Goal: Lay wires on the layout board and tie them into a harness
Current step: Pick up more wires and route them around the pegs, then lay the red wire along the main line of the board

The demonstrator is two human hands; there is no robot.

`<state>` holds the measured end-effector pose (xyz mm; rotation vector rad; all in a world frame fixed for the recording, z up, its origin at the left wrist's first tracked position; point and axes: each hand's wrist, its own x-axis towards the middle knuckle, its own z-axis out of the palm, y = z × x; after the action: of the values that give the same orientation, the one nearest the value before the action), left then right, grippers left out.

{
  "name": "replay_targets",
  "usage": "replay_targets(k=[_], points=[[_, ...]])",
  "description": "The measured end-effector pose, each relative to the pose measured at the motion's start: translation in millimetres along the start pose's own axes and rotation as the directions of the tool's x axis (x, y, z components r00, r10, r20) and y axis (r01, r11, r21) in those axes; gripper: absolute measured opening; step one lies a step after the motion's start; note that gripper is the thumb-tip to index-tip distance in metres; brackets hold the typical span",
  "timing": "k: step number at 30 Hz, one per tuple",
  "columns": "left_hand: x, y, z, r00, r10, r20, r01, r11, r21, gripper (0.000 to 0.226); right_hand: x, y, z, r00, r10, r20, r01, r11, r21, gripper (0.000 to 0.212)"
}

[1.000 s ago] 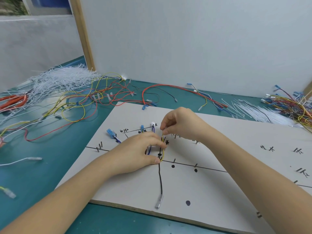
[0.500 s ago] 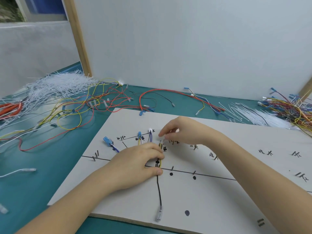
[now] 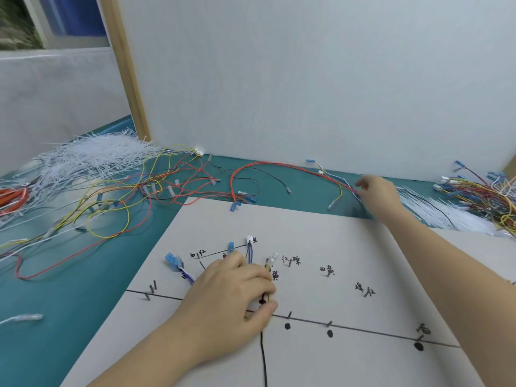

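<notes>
Fingers of the left hand lay curled and pressed down on the layout board, with the thumb tucked beside them, pinning a small bundle of wires where a drawn line crossed a black dot. A black wire ran from under that hand straight toward the near edge of the board. A yellow wire showed between forefinger and thumb. Just beyond the knuckles, several connector ends fanned out on the board: a blue connector to the left, a smaller blue one, a white plug on purple leads, and a clear terminal to the right.

Farther off, past the far right edge of the board, the right hand reached onto the teal desk; its fingers were curled at the end of a red wire, though blur made it hard to tell whether they gripped it. Loose coloured wires sprawled over the far left of the desk, beside a heap of white cable ties. Another pile of white ties and a tangle of wires lay at the far right.
</notes>
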<state>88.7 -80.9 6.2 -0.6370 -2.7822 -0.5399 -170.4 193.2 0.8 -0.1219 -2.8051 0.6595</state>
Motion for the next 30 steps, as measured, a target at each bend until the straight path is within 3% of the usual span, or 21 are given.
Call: replay_targets(k=[6, 8, 16, 18, 19, 21, 23, 26, 30], points=[[-2, -1, 6, 0.999, 0.033, 0.005, -0.033, 0.997, 0.066, 0.031, 23, 14, 5, 0.987, 0.037, 0.155, 0.001, 0.971, -0.238, 0.032], [-2, -2, 7, 0.999, 0.038, -0.010, -0.037, 0.997, 0.072, 0.032, 22, 16, 7, 0.991, 0.008, 0.132, 0.031, 0.957, -0.290, 0.026], [-2, -2, 9, 0.999, 0.027, -0.021, -0.026, 0.999, 0.048, 0.037, 19, 4, 1, 1.000, 0.011, 0.013, -0.009, 0.991, -0.130, 0.022], [-2, -1, 9, 1.000, 0.023, -0.022, -0.022, 0.999, 0.048, 0.038, 15, -5, -4, 0.999, 0.048, -0.001, -0.048, 0.999, 0.026, 0.022], [-2, 0, 9, 1.000, 0.020, -0.022, -0.019, 0.998, 0.051, 0.038, 12, -15, -7, 0.997, 0.070, 0.025, -0.073, 0.979, 0.192, 0.021], [-2, 1, 9, 1.000, 0.017, -0.026, -0.015, 0.999, 0.051, 0.038, 0, -40, -15, 0.985, 0.060, 0.164, -0.142, 0.822, 0.552, 0.020], [-1, 2, 9, 0.999, 0.011, -0.034, -0.010, 0.999, 0.032, 0.037, -18, -71, -19, 0.943, -0.062, 0.327, -0.179, 0.732, 0.657, 0.015], [-1, 3, 8, 1.000, 0.005, -0.026, -0.005, 1.000, 0.000, 0.037, -45, -120, -6, 0.860, -0.229, 0.457, -0.072, 0.831, 0.551, 0.009], [-3, 0, 8, 1.000, -0.008, 0.009, 0.009, 0.998, -0.063, 0.041, -72, -174, 31, 0.823, -0.326, 0.465, 0.179, 0.926, 0.331, 0.031]])
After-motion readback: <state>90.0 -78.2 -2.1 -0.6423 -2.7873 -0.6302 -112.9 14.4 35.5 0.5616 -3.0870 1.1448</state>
